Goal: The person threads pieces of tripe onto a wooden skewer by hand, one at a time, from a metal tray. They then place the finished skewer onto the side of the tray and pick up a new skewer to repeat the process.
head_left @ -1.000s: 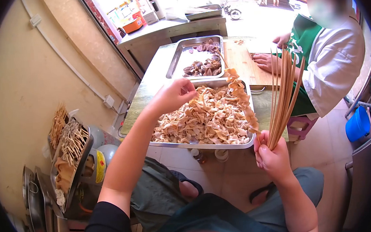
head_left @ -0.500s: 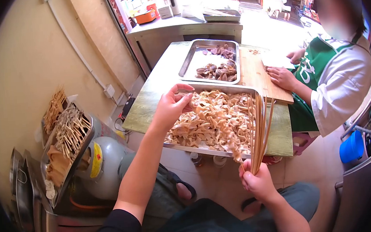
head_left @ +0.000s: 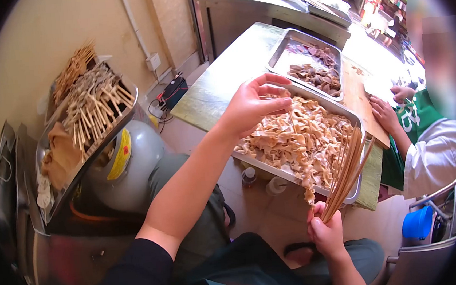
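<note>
My right hand [head_left: 326, 228] is closed around a bundle of bare bamboo skewers [head_left: 345, 173] and the lower end of one loaded skewer. Pale, folded strips of food [head_left: 308, 181] are threaded along that skewer, which rises toward my left hand [head_left: 260, 103]. At its upper tip, my left thumb and fingers are curled together, and what lies between them is too small to make out. Behind and beneath both hands, a metal tray [head_left: 360, 132] holds a heap of the same pale, creamy strips [head_left: 286, 138].
A second metal tray [head_left: 280, 58] with dark slices stands farther back on the table [head_left: 218, 89]. At right, a co-worker in a green apron [head_left: 416, 111] works at a wooden board [head_left: 356, 87]. Filled skewers [head_left: 96, 104] lie in a tray at left, above a gas cylinder [head_left: 133, 166].
My view has swung left, so the table and trays appear farther right. My left hand's fingers have spread somewhat near the loaded skewer's tip. My right hand keeps its hold on the skewers.
</note>
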The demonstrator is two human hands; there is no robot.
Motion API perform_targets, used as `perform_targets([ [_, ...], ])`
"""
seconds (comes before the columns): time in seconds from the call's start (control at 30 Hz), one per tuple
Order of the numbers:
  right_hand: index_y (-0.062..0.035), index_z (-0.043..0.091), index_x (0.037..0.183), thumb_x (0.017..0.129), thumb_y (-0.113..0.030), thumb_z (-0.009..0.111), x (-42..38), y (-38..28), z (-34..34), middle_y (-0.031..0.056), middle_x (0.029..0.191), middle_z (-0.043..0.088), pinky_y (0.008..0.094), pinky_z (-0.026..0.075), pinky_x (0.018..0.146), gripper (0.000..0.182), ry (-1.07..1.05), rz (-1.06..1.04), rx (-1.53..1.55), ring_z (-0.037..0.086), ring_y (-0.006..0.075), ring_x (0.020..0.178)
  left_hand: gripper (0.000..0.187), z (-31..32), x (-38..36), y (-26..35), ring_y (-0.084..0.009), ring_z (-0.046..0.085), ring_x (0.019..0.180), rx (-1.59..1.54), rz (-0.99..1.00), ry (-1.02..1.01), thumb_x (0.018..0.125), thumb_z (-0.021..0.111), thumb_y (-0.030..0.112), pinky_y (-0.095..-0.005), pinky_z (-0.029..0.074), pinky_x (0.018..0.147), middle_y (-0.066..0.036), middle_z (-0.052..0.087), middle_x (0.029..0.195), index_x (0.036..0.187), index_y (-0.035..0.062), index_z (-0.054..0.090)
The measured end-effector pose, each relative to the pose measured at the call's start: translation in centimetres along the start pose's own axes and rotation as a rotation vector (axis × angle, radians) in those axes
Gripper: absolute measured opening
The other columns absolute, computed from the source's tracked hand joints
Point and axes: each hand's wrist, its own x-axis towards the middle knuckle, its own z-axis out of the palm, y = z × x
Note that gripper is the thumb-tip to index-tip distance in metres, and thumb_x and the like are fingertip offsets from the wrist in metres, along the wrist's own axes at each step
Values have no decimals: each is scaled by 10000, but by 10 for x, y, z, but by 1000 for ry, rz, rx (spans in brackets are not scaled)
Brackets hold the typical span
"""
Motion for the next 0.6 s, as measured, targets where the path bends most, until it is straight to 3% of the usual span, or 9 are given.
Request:
perform_targets([
  [0.2, -11, 516, 834, 836, 20, 430, 0, 6, 1, -8, 566, 486, 201, 338, 402, 92, -6, -11, 58, 410, 44, 445, 394, -7, 1, -1, -210, 671, 910, -202, -38, -19, 824, 723, 16, -347, 575, 848, -138, 636, 1067, 1182, 13, 559],
  [0.6, -13, 511, 827, 837, 24, 428, -5, 6, 1, -4, 565, 483, 202, 338, 399, 92, 5, -12, 96, 406, 50, 436, 292, -4, -1, -3, -211, 679, 930, -156, -92, -51, 828, 730, 34, -328, 576, 852, -121, 645, 1056, 1082, 14, 588],
])
